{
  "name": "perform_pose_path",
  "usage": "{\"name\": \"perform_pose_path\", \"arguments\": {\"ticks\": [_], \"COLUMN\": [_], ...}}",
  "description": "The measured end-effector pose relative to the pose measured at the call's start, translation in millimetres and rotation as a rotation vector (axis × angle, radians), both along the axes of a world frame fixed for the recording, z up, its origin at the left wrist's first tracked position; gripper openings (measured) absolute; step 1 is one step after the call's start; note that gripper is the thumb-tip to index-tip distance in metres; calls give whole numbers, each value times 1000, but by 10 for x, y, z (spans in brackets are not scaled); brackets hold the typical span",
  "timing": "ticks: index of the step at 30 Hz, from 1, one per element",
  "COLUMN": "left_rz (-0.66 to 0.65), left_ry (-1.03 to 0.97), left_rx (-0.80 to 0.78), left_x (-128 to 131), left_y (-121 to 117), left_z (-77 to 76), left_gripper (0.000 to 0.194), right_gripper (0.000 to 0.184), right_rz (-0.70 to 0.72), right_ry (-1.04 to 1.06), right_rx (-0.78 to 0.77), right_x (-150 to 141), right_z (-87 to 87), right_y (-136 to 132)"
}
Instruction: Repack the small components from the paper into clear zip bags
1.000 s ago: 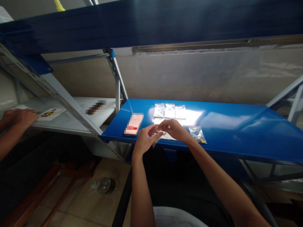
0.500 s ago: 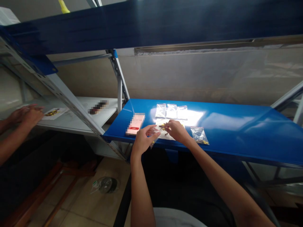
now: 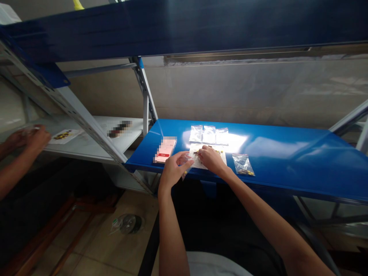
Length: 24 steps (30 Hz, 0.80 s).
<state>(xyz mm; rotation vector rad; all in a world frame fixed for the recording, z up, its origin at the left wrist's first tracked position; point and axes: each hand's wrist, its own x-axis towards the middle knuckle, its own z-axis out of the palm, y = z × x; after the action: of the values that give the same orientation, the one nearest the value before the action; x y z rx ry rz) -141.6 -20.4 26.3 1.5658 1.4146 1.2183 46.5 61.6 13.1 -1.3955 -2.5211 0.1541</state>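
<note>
My left hand grips a small clear zip bag at the front edge of the blue shelf; a few yellow bits show low in the bag. My right hand is over a white sheet, its fingers drawn together among small dark and yellow pieces. Whether a piece is between those fingertips is hidden. To the right lies a filled zip bag with yellow and brown pieces. Behind the sheet, three flat zip bags lie in a row.
A phone with a pink screen lies left of my left hand. On the neighbouring grey shelf, a co-worker's hands are beside a paper with similar pieces. A metal upright divides the shelves, and a blue beam crosses above.
My right hand has lowered slightly towards the pieces on the sheet, its fingers closer together. My left hand stays nearly still with the bag. The co-worker's hands have shifted a little left.
</note>
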Motion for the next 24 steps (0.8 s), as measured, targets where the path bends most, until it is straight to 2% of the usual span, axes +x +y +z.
{"name": "perform_pose_path", "arguments": {"ticks": [4,8,12,17,24], "left_rz": [-9,-35,-101,-132,-96], "left_ry": [-16,-47,-114,-143,-152], "left_rx": [-11,-23,-14,-2,-17], "left_x": [1,32,96,143,117], "left_y": [-1,-16,-35,-40,-4], "left_z": [-5,36,115,164,106], "left_gripper": [48,49,50,50,52], "right_gripper": [26,16,16,16,15], "right_rz": [9,150,247,251,228], "right_ry": [206,509,527,480,573], "right_rx": [-1,-141,-156,-126,-175], "right_x": [62,127,97,69,264], "right_z": [137,419,653,720,747], "right_y": [-11,-102,-242,-296,-281]}}
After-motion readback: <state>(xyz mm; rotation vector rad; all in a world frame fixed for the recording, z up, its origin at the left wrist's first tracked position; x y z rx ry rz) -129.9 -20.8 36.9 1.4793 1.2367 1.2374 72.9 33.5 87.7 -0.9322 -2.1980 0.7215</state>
